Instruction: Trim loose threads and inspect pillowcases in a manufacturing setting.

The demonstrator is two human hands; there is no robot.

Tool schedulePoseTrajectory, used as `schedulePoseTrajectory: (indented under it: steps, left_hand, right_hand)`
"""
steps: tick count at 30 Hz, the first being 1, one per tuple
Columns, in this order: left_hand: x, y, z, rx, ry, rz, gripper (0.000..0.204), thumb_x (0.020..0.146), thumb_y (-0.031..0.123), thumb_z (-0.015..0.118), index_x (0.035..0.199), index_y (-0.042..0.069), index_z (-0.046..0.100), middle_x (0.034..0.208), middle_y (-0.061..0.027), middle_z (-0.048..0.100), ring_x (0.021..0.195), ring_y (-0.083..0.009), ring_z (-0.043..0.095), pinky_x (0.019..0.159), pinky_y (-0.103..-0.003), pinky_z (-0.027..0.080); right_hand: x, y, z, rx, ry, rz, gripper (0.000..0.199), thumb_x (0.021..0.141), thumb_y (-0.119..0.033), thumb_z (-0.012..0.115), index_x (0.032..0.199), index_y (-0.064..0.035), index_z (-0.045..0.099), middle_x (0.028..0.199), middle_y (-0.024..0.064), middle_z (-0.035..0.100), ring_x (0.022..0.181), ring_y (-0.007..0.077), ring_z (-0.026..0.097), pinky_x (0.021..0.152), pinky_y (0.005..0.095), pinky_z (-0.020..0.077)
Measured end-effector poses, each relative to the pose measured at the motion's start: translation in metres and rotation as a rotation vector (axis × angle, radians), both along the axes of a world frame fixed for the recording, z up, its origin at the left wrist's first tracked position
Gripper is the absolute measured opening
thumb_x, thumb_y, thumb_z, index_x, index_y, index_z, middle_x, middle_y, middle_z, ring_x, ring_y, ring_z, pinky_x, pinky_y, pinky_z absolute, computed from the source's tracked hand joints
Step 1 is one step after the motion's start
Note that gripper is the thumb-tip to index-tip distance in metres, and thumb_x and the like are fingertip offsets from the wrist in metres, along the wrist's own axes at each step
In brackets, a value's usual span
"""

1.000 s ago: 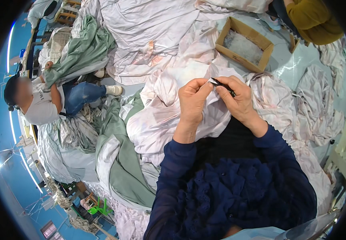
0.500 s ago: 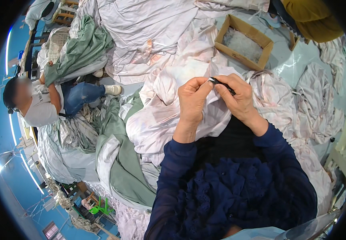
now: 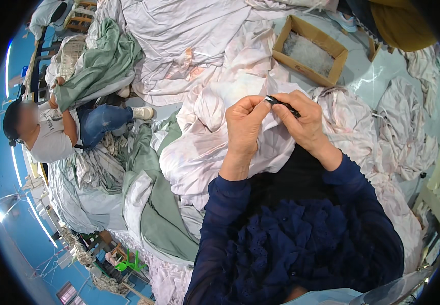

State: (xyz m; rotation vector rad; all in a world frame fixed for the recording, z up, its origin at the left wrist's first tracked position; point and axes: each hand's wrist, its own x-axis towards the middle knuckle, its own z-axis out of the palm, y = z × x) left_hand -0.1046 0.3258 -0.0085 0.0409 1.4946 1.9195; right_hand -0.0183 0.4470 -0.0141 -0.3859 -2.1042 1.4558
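Both hands meet above a pale, faintly pink-patterned cloth that lies bunched over my lap. My right hand is closed around a slim black tool, which looks like thread snips; its narrow tip points at my left thumb. My left hand is closed in a pinch, thumb against forefinger, right beside that tip. Whatever lies between those left fingers is too small or hidden to make out. Cloth spreads beneath and behind both hands.
An open cardboard box with whitish scraps stands beyond my right hand. At left a co-worker sits handling green cloth. Heaps of white and green fabric surround me. A pale chair stands at far right.
My hands stay almost in place, with the black tool turned slightly in the right one. The co-worker's hand and green cloth have shifted a little. The person at the upper right has moved slightly.
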Motion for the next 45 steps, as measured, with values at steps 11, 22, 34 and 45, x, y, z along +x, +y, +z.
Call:
schedulePoseTrajectory:
  steps: [11, 22, 34, 45]
  left_hand:
    - [-0.001, 0.000, -0.004, 0.008, 0.010, -0.001, 0.008, 0.088, 0.004, 0.067, 0.091, -0.003, 0.066, 0.080, 0.0014, 0.064, 0.069, -0.0019, 0.051, 0.061, -0.017, 0.039]
    - [-0.004, -0.004, 0.003, -0.055, 0.007, 0.030, 0.008, 0.085, 0.002, 0.067, 0.091, -0.002, 0.067, 0.079, 0.0014, 0.064, 0.069, -0.0034, 0.053, 0.063, -0.018, 0.040]
    - [-0.020, -0.058, -0.005, -0.254, 0.139, 0.079, 0.007, 0.083, 0.002, 0.069, 0.089, -0.003, 0.068, 0.080, -0.0013, 0.067, 0.070, -0.0049, 0.056, 0.065, -0.019, 0.042]
    - [-0.015, -0.098, -0.003, -0.326, 0.140, 0.128, 0.006, 0.082, -0.001, 0.069, 0.087, -0.004, 0.068, 0.078, -0.0024, 0.067, 0.069, -0.0058, 0.057, 0.064, -0.019, 0.042]
  right_hand:
    - [-0.001, 0.001, -0.003, -0.043, 0.000, 0.015, 0.019, 0.082, -0.003, 0.069, 0.100, -0.0009, 0.069, 0.070, 0.0056, 0.058, 0.062, 0.0142, 0.055, 0.055, 0.0253, 0.0408]
    - [0.001, 0.019, -0.029, -0.465, -0.014, -0.213, 0.024, 0.095, -0.014, 0.061, 0.113, 0.0012, 0.065, 0.079, -0.0053, 0.056, 0.064, 0.0043, 0.049, 0.057, 0.0181, 0.0389]
    - [0.027, 0.028, -0.056, -0.569, 0.015, -0.128, 0.025, 0.097, -0.017, 0.057, 0.111, 0.0024, 0.063, 0.082, -0.0067, 0.055, 0.062, 0.0006, 0.042, 0.055, 0.0167, 0.0332]
    - [0.033, 0.014, -0.030, -0.309, -0.138, 0.089, 0.021, 0.091, -0.010, 0.062, 0.108, 0.0023, 0.064, 0.083, 0.0016, 0.064, 0.071, 0.0075, 0.055, 0.065, 0.0216, 0.0446]
